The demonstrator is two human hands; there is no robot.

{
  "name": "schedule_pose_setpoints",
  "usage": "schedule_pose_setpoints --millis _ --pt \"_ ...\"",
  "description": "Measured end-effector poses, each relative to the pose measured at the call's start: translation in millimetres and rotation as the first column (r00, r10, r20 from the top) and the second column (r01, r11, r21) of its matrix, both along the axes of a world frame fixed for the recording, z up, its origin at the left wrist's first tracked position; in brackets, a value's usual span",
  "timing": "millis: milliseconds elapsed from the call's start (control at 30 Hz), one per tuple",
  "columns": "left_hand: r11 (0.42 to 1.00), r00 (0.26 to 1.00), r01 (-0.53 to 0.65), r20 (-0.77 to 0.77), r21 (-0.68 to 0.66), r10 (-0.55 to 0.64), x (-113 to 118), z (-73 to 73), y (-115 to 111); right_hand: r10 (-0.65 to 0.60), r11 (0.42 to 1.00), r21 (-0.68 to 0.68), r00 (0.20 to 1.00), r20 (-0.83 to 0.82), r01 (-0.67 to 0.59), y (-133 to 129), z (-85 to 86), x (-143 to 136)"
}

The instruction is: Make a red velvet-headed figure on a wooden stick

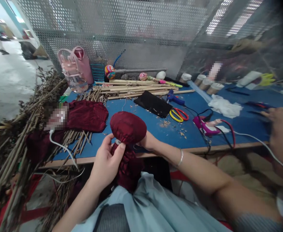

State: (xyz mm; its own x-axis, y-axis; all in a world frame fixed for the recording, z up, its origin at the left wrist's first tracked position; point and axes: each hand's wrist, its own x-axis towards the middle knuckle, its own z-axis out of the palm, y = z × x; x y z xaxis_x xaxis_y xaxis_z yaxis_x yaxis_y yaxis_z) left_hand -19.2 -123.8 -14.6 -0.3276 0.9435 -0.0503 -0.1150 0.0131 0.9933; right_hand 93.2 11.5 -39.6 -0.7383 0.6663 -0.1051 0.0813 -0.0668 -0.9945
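Note:
A rounded head wrapped in dark red cloth [128,127] is held upright above the table's front edge. My left hand [109,159] is closed around its gathered neck, the thumb pressed on the front near a small pale band [117,141]. Loose dark red cloth [129,167] hangs below the neck, down to my lap. My right hand [148,141] reaches in behind the head from the right and touches its lower side; its fingers are hidden there. Another piece of dark red cloth [88,116] lies on the table to the left.
The blue table [155,141] carries scissors [178,114], a glue gun [175,97], a black cloth [153,103] and wooden sticks [141,90]. Dry stalks [18,138] lean at left near a clear bottle [75,77]. Another person's hand [281,119] is at right.

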Motion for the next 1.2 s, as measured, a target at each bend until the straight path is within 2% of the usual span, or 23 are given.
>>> schedule_pose_setpoints --millis 100,167,200,267,333,433,500,633,700,800,833,867,933,1000,1067,1100,1133,1167,1200 --pt "1.0 1.0 0.008 0.004 -0.008 -0.008 -5 -6.0 3 0.119 0.992 0.019 0.985 0.128 -0.123 -11 -9.4 21" --pt "0.999 0.999 -0.03 -0.03 -0.019 0.029 -7 -8.8 3 0.107 0.989 0.092 0.985 0.134 -0.12 -20 -4.9 32" --pt "0.999 0.998 -0.042 -0.039 -0.027 0.041 -8 -9.9 3 0.045 0.987 0.148 0.995 0.084 -0.058 -26 -1.0 35" --pt "0.999 0.999 -0.037 -0.026 -0.037 0.036 -9 -11.0 4 -0.106 0.972 0.19 0.981 -0.16 0.136 -39 7.0 37" --pt "1.0 1.0 -0.005 0.021 -0.03 0.006 -7 -10.5 6 -0.19 0.966 0.072 0.872 -0.451 0.248 -51 13.2 33" --pt "0.998 0.994 0.063 0.088 -0.015 -0.061 -4 -8.5 8 -0.241 0.97 -0.154 0.69 -0.682 0.186 -61 19.6 24" --pt "0.998 0.996 0.058 0.071 -0.024 -0.056 -2 -8.1 9 -0.242 0.97 -0.196 0.656 -0.715 0.145 -62 22.6 21" --pt "0.996 0.994 -0.075 -0.086 -0.057 0.07 -1 -9.3 8 -0.217 0.975 -0.18 0.739 -0.637 0.131 -66 24.0 26" --pt "0.993 0.983 -0.103 -0.155 -0.06 0.093 -1 -9.7 7 -0.201 0.979 -0.135 0.775 -0.599 0.15 -69 22.8 31" --pt "0.989 0.966 -0.126 -0.235 -0.082 0.103 -2 -9.4 8 -0.163 0.973 0.062 0.847 -0.506 0.224 -68 22.4 41" --pt "0.985 0.955 -0.147 -0.274 -0.094 0.116 -3 -9.1 9 -0.154 0.949 0.184 0.888 -0.433 0.254 -65 23.9 45" --pt "0.98 0.939 -0.169 -0.319 -0.106 0.127 -4 -8.7 9 -0.154 0.902 0.333 0.923 -0.351 0.277 -61 26.5 49" --pt "0.974 0.912 -0.191 -0.388 -0.119 0.132 -6 -7.5 9 -0.156 0.736 0.632 0.969 -0.192 0.244 -50 36.4 57" --pt "0.977 0.905 -0.175 -0.411 -0.119 0.112 -9 -6.4 8 -0.093 0.535 0.84 0.995 -0.044 0.088 -40 53.1 65" --pt "0.975 0.887 -0.184 -0.449 -0.123 0.111 -11 -6.7 7 0.011 0.356 0.927 0.993 0.119 -0.115 -33 76.4 70" --pt "0.97 0.863 -0.206 -0.49 -0.125 0.12 -12 -7.4 6 0.051 0.289 0.937 0.981 0.188 -0.194 -32 90.0 71" --pt "0.967 0.834 -0.223 -0.538 -0.127 0.121 -12 -8.5 6 0.079 0.244 0.938 0.969 0.232 -0.245 -31 104.5 69" --pt "0.966 0.808 -0.222 -0.579 -0.13 0.107 -10 -9.6 6 0.097 0.228 0.935 0.961 0.257 -0.273 -30 119.2 65" --pt "0.971 0.794 -0.196 -0.604 -0.136 0.075 -7 -10.3 6 0.115 0.235 0.928 0.956 0.269 -0.289 -28 133.3 59"
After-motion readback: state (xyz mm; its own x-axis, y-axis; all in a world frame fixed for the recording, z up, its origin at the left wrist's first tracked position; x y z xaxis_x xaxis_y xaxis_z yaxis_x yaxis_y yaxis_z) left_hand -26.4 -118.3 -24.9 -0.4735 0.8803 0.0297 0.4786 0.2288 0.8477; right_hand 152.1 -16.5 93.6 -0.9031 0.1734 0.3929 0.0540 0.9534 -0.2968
